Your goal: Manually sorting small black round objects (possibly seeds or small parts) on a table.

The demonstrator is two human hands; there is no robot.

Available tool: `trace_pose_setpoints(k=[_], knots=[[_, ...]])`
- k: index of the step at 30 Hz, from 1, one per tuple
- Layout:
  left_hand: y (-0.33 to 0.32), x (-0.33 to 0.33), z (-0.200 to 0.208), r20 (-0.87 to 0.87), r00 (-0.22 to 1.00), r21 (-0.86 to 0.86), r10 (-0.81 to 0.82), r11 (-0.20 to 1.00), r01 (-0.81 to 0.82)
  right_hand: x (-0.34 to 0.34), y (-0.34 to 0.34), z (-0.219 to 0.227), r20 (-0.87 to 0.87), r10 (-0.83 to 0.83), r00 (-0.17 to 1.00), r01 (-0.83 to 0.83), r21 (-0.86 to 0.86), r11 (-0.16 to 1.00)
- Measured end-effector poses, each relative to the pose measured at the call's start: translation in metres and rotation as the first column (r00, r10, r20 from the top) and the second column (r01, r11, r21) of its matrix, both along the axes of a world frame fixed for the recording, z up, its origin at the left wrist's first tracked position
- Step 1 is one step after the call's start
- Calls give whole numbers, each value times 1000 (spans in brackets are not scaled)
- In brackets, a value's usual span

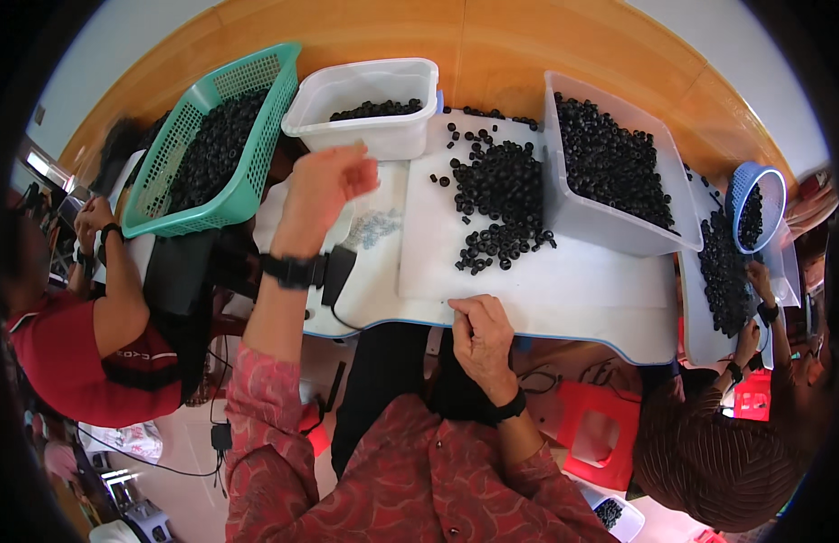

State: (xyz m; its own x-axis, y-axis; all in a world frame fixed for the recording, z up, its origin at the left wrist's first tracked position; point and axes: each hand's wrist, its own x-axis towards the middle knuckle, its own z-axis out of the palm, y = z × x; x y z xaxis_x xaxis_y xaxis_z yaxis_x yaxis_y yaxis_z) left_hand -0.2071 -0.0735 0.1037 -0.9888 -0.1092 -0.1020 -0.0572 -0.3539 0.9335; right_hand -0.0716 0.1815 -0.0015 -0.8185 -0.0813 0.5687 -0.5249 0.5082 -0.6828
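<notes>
White surface (pixel 564 294) before a wood-panelled wall (pixel 496 45), strewn with black pieces (pixel 501 185)

Taken from the middle of the wearer's view, the loose black pieces lie at 1 o'clock, beside a translucent bin (pixel 610 217) at 2 o'clock. The left hand (pixel 329 185) hangs at 10 to 11 o'clock, before a white tub (pixel 403 132) near 12, its fingers loosely curled; whether they grip anything, I cannot tell. The right hand (pixel 483 348) is at 5 o'clock by the near edge, fingers bent inward; a piece between them can be neither seen nor ruled out.

With parts this small, I would judge it best to take few at once, cup the palm, and keep strays off the front edge.

Counted: two wearer's hands, one white tub, one translucent bin, one green basket (pixel 267 127) at 10 o'clock, one blue basket (pixel 738 185) at 3. Black pieces are too many to count, as are the clear bits (pixel 374 228) near 11.
</notes>
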Motion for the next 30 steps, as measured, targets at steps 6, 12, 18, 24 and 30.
trace_pose_setpoints(k=[6,12,18,24,30], knots=[[11,76,-47,59,991,-579,117,813,-61,0,0,-4,-4,14,1000,-13,17,1000],[19,94,-76,-58,996,-923,62,377,-77,-1,1,-5,-16,26,1000,-26,27,999],[19,109,-81,-24,997,-881,78,469,-58,-1,2,-5,-16,31,999,-30,26,999],[31,125,-90,-215,971,-887,106,395,-240,-1,1,-2,-2,39,999,-39,28,999],[52,118,-81,-193,980,-911,44,364,-196,-2,2,-4,-10,38,999,-38,39,999]])
